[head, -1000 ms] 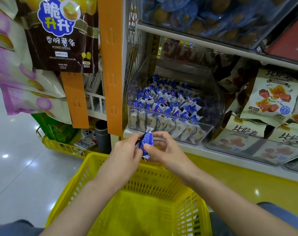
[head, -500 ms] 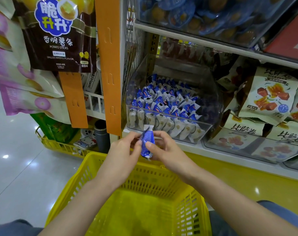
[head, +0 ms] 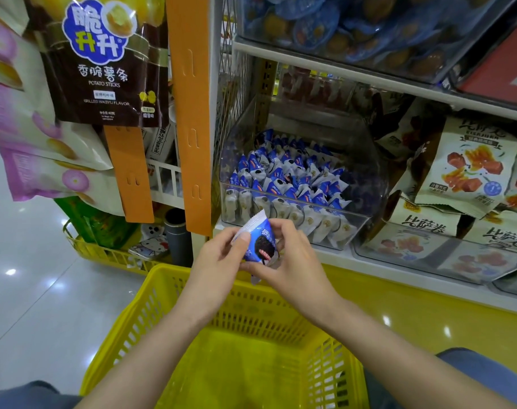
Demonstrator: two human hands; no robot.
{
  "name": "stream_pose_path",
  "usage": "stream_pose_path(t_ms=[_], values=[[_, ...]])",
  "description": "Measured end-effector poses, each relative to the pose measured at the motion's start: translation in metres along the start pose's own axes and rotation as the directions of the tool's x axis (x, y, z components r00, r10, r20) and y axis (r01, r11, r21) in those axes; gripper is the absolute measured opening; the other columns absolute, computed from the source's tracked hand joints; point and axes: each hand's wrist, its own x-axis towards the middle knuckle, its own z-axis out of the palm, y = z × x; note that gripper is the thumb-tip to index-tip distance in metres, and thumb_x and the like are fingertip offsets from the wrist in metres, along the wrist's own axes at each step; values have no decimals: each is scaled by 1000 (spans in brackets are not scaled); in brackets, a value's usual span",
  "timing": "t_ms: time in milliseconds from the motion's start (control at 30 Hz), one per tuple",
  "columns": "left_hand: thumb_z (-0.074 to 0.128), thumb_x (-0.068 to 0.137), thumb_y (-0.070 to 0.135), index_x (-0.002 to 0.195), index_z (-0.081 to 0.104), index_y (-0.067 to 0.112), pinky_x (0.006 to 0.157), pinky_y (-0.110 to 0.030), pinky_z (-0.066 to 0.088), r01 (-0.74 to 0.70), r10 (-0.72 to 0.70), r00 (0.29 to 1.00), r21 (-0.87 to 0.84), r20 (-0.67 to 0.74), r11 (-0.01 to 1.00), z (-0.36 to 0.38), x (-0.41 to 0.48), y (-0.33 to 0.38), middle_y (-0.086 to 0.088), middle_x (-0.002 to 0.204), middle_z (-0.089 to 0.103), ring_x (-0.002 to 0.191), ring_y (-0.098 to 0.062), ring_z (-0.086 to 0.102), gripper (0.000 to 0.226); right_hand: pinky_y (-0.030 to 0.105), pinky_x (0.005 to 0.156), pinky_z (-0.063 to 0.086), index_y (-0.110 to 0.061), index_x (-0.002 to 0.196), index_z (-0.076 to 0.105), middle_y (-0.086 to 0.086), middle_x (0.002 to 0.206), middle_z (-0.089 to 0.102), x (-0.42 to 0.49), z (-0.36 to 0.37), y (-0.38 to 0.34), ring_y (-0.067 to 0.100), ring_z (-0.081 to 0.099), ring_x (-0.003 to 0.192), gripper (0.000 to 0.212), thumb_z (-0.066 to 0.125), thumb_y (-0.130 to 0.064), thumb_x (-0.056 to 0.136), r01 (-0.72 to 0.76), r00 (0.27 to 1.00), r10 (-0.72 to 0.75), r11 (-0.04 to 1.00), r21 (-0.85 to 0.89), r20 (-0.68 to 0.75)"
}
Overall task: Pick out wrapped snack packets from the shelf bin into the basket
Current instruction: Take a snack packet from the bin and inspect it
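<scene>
Head view: I see the left hand (head: pixel 218 261) and right hand (head: pixel 292 261) meeting on one snack packet (head: pixel 258 240), blue and white with a dark cookie printed on it. Left grip: the thumb pinches the packet's upper left edge and the fingers sit behind it. Right grip: the fingers curl round its right side and lower end. The packet stands roughly upright, with its white crimped end up. It is held in the air above the far rim of the yellow basket (head: pixel 127 329), just in front of the shelf bin (head: pixel 366 178), and touches neither. I can see nothing lying on the part of the basket floor that shows.

The shelf bin is clear plastic and sits on the white shelf (head: pixel 354 258). Rows of matching packets (head: pixel 286 178) fill its lower front. Just right of it is another clear bin holding beige snack bags (head: pixel 469 172). On the shelf above is a bin of blue-wrapped round cakes (head: pixel 354 28). To the left, an orange hanging strip (head: pixel 192 113) runs down the shelf post, with a brown potato sticks bag (head: pixel 103 63) hung beside it. A yellow base panel (head: pixel 428 314) runs below the shelf. The floor (head: pixel 29 290) is glossy pale tile, and a second yellow basket (head: pixel 103 255) stands on it by the post.
</scene>
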Motion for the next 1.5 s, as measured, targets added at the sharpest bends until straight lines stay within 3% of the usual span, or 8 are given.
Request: stream_pose_path(t_ms=[200, 333, 433, 667, 767, 1000, 1167, 1500], values=[[46, 96, 21, 76, 66, 10, 81, -54, 50, 0, 3, 999, 87, -44, 996, -8, 2, 3, -21, 81, 64, 81, -38, 61, 30, 14, 71, 44, -28, 93, 58, -13, 84, 63, 5, -8, -5, -1, 56, 79, 8, 55, -34, 89, -49, 999, 42, 964, 260, 34], [46, 96, 20, 85, 64, 0, 72, -43, 56, 54, -56, 998, 77, 32, 996, -7, 1, 4, -19, 79, 66, 76, -33, 63, 29, 35, 64, 51, -2, 85, 59, 13, 73, 61, 6, -13, -9, 10, 55, 66, 23, 56, -24, 91, -74, 997, 63, 943, 324, 45], [48, 94, 15, 80, 67, 11, 53, -22, 53, 230, -226, 973, -132, 51, 964, -6, 3, 7, -2, 64, 68, 63, -12, 66, 24, 37, 63, 53, -8, 84, 59, 8, 76, 63, 3, -14, -13, 14, 60, 69, 19, 57, -26, 91, 25, 1000, -23, 971, 236, -11], [58, 86, 35, 105, 66, 18, 92, -43, 49, 262, -230, 953, -156, 197, 952, -8, -1, 11, -6, 104, 70, 103, -22, 63, 27, 26, 59, 51, -19, 80, 57, -1, 71, 63, 13, -21, -23, 8, 60, 65, 10, 58, -16, 90, 8, 981, 60, 937, 350, -183], [56, 87, 30, 110, 63, 17, 80, -26, 54, 187, -161, 978, -207, 134, 960, -13, 3, 12, 0, 100, 72, 96, -14, 67, 28, 24, 61, 56, -15, 87, 60, 2, 82, 68, 23, -27, -29, 12, 66, 75, 8, 53, -12, 92, -37, 996, 73, 874, 484, -55], [55, 89, 29, 102, 62, 24, 87, -31, 51, 85, -110, 991, -267, -81, 960, -29, 20, 12, 4, 98, 72, 96, -11, 66, 15, 22, 84, 49, -16, 112, 62, -2, 100, 67, 116, -50, -4, 9, 62, 91, 21, 51, -19, 94, -14, 983, 20, 999, 36, -180], [56, 87, 32, 100, 61, 28, 92, -36, 50, 53, -87, 991, -306, -100, 951, -37, 28, 12, 7, 99, 72, 96, -9, 66, 14, 25, 84, 42, -3, 119, 58, 11, 108, 61, 175, -42, 34, 18, 56, 97, 32, 58, -18, 91, -161, 982, 184, 925, -343, 35], [57, 87, 32, 103, 59, 32, 93, -36, 49, 39, -70, 994, -323, -82, 946, -44, 32, 15, 3, 107, 67, 105, -13, 62, 16, 29, 84, 46, -10, 73, 67, 10, 99, 69, 194, -36, 32, 19, 62, 91, 21, 54, -5, 89, -236, 971, 233, 916, -324, -48]])
